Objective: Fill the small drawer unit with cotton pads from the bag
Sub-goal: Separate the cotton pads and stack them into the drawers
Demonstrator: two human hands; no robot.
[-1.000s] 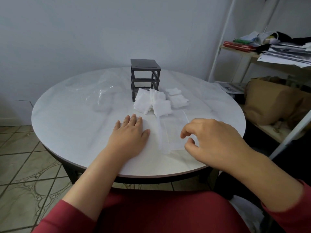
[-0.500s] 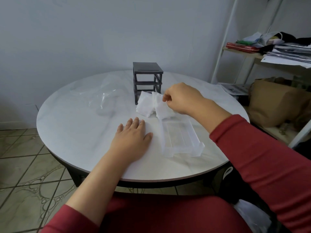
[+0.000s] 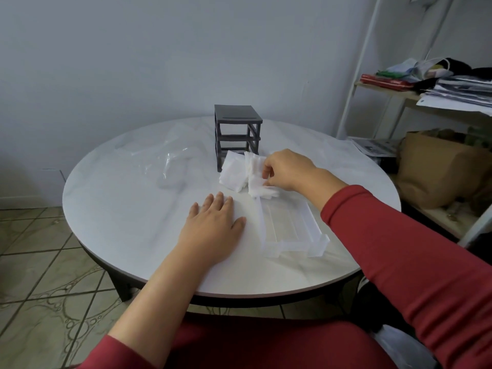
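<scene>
On the round white tabletop [image 3: 111,209] stands a small dark drawer unit [image 3: 237,134], near the far side. Its frame looks open at the front, with no drawers inside that I can see. Just in front of it lies a loose heap of white cotton pads [image 3: 235,174], touching the foot of the unit. To the left of the unit lies a clear plastic bag [image 3: 170,161], flat and crumpled, apart from the pads.

The right hand [image 3: 286,169] is at the right edge of the heap. Its grip is pressed together on a few cotton pads, thumb against fingers, and some pads stand up between them. The red sleeve [image 3: 399,249] reaches up to the wrist.

The left hand [image 3: 213,230] lies flat on the tabletop, palm down, fingers spread a little, and it holds nothing. Just to its right lies a clear plastic drawer [image 3: 288,230], taken out of the unit, with its open side up and its front toward the person. The heap of pads is touching its far end.

At the right, beside the table, a shelf [image 3: 394,94] carries papers.
</scene>
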